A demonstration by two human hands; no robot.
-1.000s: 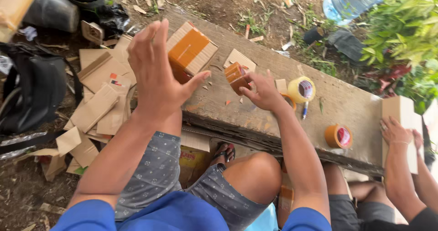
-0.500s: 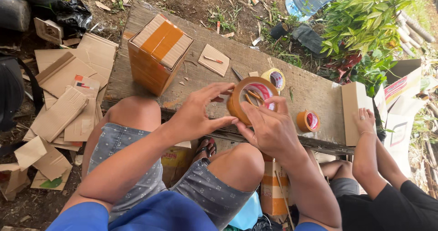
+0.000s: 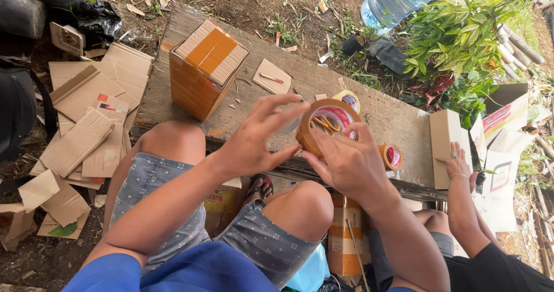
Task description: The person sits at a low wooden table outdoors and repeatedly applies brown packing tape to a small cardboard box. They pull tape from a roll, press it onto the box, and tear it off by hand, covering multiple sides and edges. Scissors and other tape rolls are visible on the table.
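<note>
Both hands meet out in front of the knees — the left hand (image 3: 254, 145) with fingers spread, the right hand (image 3: 346, 162) curled, fingertips pinching.
</note>
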